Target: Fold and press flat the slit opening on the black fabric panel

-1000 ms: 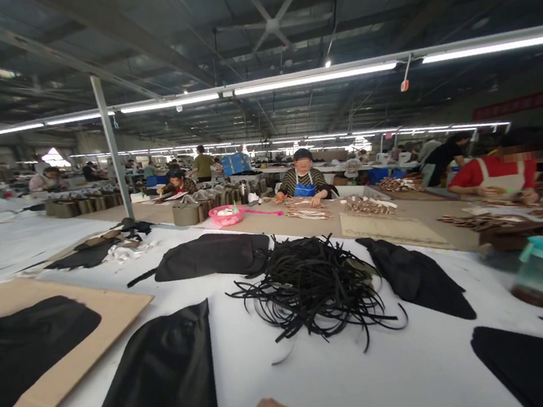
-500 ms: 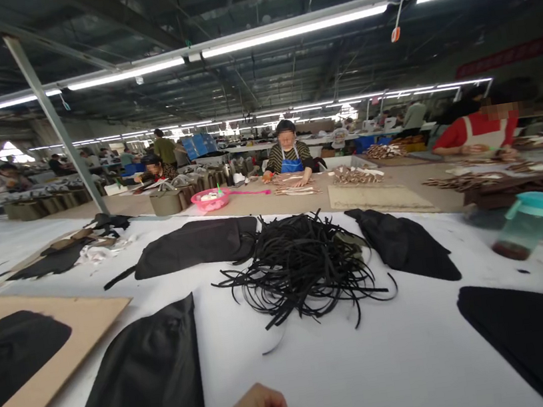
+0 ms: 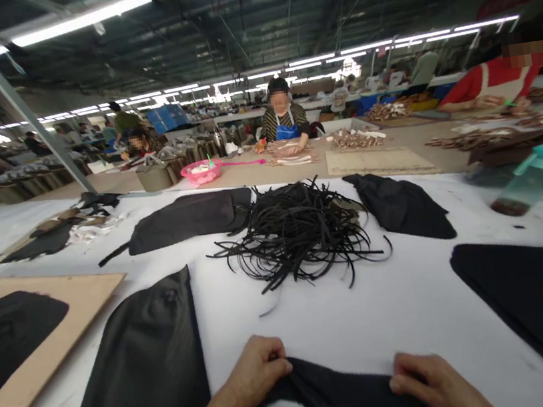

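Fabric (image 3: 338, 393) held by left hand (image 3: 258, 374), right hand (image 3: 431, 386), jar (image 3: 526, 184) holding dark dregs

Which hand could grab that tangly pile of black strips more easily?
Probably the left hand: the pile of black strips lies nearly straight ahead of it, nearer than to the right hand. But it is pinching the black fabric piece, so it would have to let go first.
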`<state>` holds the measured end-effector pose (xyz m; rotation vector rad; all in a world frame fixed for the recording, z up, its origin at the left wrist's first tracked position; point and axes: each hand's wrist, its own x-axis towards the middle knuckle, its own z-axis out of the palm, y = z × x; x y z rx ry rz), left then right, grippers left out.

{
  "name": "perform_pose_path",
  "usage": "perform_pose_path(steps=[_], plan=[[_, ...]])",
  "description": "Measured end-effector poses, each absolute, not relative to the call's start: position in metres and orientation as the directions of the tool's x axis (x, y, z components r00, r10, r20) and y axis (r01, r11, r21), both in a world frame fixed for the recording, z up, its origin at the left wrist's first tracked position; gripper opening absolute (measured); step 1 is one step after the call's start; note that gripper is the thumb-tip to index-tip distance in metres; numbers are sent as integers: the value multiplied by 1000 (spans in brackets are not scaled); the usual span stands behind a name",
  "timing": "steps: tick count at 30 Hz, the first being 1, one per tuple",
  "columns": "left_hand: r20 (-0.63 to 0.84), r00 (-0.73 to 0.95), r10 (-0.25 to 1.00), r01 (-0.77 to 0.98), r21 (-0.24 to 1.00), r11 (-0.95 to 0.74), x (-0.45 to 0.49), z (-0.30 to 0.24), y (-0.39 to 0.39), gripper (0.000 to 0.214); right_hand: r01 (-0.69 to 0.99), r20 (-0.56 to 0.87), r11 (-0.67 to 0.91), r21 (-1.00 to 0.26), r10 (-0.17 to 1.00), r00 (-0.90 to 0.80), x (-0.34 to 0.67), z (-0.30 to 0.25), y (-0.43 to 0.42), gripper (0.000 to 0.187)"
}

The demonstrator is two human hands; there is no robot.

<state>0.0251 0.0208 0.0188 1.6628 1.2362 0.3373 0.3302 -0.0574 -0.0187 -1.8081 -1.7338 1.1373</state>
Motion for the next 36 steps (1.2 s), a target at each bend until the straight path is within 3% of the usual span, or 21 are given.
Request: perform_pose_path(steps=[8,17,26,33,36], plan=[[-305,516,800,580,812,-64,23,16,23,21,850,-76,-10,-527,996,-36,314,7,-69,30],[-224,466,856,638,755,-150,29,19,17,24,923,15,-51,-381,998,62,304,-3,-67,27],[-296,489,821,636,765,-104,19,18,26,32,854,-107,-87,-513,994,37,332,7,-68,34],[-247,454,856,678,719,-153,20,29,26,37,719,-175,-207,-663,977,120,360,21,-82,35],[-298,456,839,724,672,-155,4,32,28,39,640,-240,-269,-720,961,133,372,27,-97,31]])
